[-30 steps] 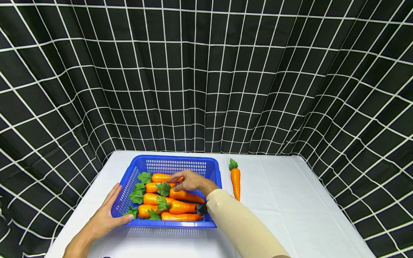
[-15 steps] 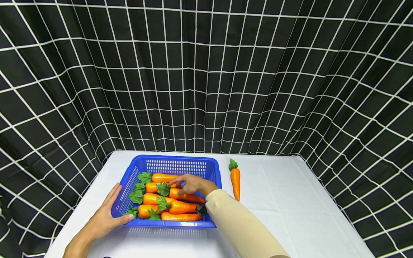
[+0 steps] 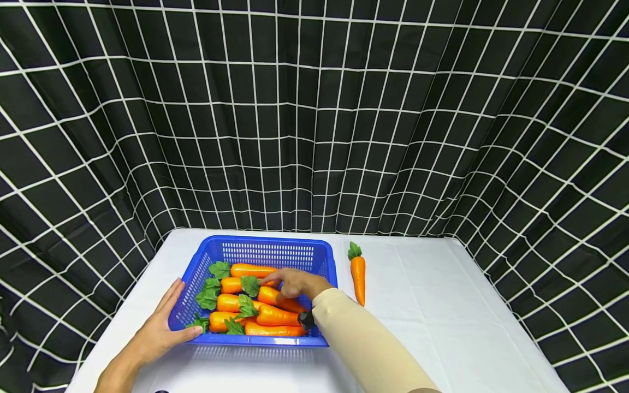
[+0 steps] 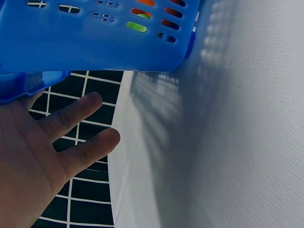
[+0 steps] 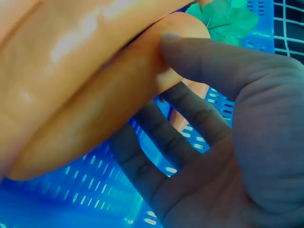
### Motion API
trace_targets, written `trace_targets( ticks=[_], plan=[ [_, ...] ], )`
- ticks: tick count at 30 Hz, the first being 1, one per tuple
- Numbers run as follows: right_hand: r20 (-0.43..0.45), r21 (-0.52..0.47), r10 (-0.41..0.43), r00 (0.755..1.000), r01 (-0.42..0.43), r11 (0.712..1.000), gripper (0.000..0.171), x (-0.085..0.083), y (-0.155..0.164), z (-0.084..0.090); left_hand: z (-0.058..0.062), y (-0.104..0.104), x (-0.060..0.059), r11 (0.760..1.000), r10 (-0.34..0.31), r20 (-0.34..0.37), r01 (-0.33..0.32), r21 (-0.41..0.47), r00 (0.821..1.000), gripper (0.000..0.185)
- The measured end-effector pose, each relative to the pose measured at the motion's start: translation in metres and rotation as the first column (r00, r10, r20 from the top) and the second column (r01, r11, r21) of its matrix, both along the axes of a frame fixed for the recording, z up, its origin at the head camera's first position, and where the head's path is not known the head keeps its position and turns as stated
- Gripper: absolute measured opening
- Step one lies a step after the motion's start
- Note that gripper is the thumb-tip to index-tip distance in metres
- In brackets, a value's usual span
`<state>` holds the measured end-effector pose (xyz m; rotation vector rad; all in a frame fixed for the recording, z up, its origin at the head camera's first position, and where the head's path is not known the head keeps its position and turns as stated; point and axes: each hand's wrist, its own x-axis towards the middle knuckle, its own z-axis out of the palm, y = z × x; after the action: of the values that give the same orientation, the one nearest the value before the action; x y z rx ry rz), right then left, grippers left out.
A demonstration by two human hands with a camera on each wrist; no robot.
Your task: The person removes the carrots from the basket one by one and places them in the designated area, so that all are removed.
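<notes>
From the head view, the blue basket (image 3: 255, 292) sits on the white worktop (image 3: 442, 316); the left hand (image 3: 159, 327) rests flat against the basket's left wall, grip released. The right hand (image 3: 295, 283) reaches inside. A lone carrot (image 3: 358, 271) lies just right of the basket.

From the left wrist view, the left hand's straight fingers (image 4: 71, 116) lie beside the basket's wall (image 4: 95, 42).

From the right wrist view, the right hand's thumb (image 5: 204, 61) and fingers (image 5: 190, 118) are closing on a carrot in the basket (image 5: 90, 114), the thumb touching it.

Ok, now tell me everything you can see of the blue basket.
The blue basket is a rectangular plastic one with slotted, perforated walls and a smooth rim. It sits upright on the white table, left of centre. Several orange carrots with green leaves lie in it, side by side. The left hand rests flat against its near left corner. The right hand reaches inside, its fingers on one carrot. Another carrot lies outside, to its right.
</notes>
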<state>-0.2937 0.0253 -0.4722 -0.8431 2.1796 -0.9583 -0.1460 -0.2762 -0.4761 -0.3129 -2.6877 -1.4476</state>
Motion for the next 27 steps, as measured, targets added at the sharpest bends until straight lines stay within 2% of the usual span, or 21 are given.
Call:
trace_targets(
  ticks=[2, 3, 6, 9, 15, 21, 27],
  plan=[
    [0.089, -0.049, 0.035, 0.995, -0.030, 0.998, 0.079, 0.001, -0.002, -0.001, 0.000, 0.000, 0.000, 1.000, 0.001, -0.002, -0.001, 0.000, 1.000, 0.105],
    [0.088, -0.041, 0.034, 0.996, -0.031, 0.999, 0.078, 0.001, -0.002, -0.001, 0.000, 0.000, 0.000, 1.000, 0.002, -0.002, -0.002, 0.000, 1.000, 0.105],
    [-0.044, 0.088, -0.037, 0.998, 0.041, 0.995, 0.065, 0.002, -0.001, 0.007, 0.001, 0.001, 0.000, 1.000, 0.002, -0.001, -0.002, -0.005, 1.000, 0.105],
    [-0.143, 0.153, -0.083, 0.986, 0.104, 0.983, 0.053, 0.001, 0.000, 0.010, 0.002, 0.001, 0.000, 1.000, 0.006, 0.008, -0.005, -0.011, 1.000, 0.105],
    [-0.063, 0.078, -0.096, 0.993, 0.101, 0.992, 0.049, 0.001, 0.000, 0.010, 0.002, 0.001, 0.000, 1.000, 0.005, 0.010, -0.005, -0.009, 1.000, 0.105],
    [-0.066, 0.086, -0.095, 0.993, 0.101, 0.991, 0.045, 0.001, 0.000, 0.011, 0.002, 0.001, 0.000, 1.000, 0.006, 0.013, -0.006, -0.016, 1.000, 0.105],
    [-0.027, 0.019, -0.139, 0.990, 0.139, 0.990, 0.042, 0.001, 0.000, 0.012, 0.004, 0.002, 0.000, 0.999, 0.014, 0.025, -0.013, -0.031, 1.000, 0.105]
  ],
)
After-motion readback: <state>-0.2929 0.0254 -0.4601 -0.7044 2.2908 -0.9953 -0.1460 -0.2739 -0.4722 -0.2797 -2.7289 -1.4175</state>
